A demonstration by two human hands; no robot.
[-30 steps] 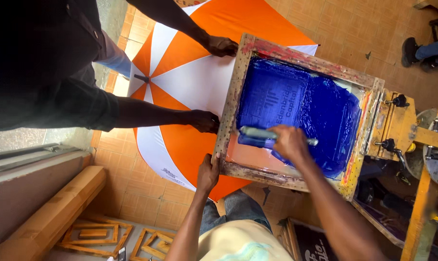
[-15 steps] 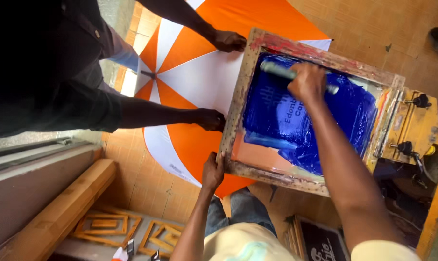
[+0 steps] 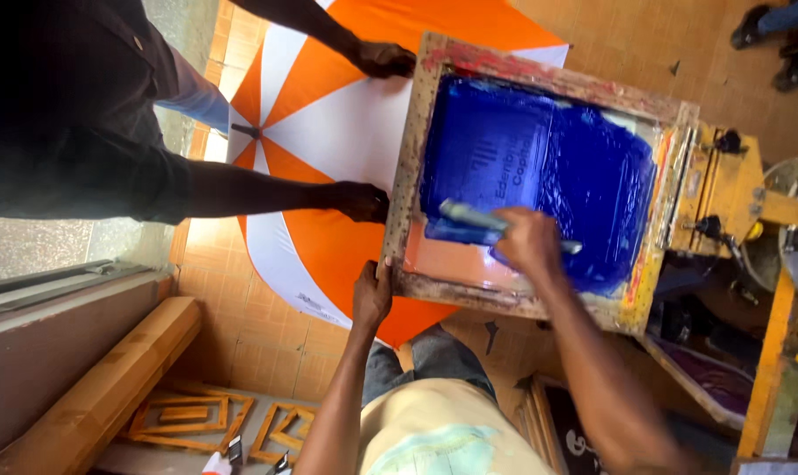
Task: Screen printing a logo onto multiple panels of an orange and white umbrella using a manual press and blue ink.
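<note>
squeegee (image 3: 483,222) lies across blue-inked mesh, near side of wooden screen frame (image 3: 540,84) | right hand (image 3: 529,242) closed around squeegee | left hand (image 3: 373,295) gripping frame's near-left corner | frame rests on orange-white umbrella (image 3: 320,114) | co-worker's hands (image 3: 359,200) press umbrella, left of frame

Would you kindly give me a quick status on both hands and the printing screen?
Right hand shut on squeegee, low on blue-inked screen. Left hand steadies wooden frame corner. Co-worker's hands press orange-white umbrella flat beside it.
</note>
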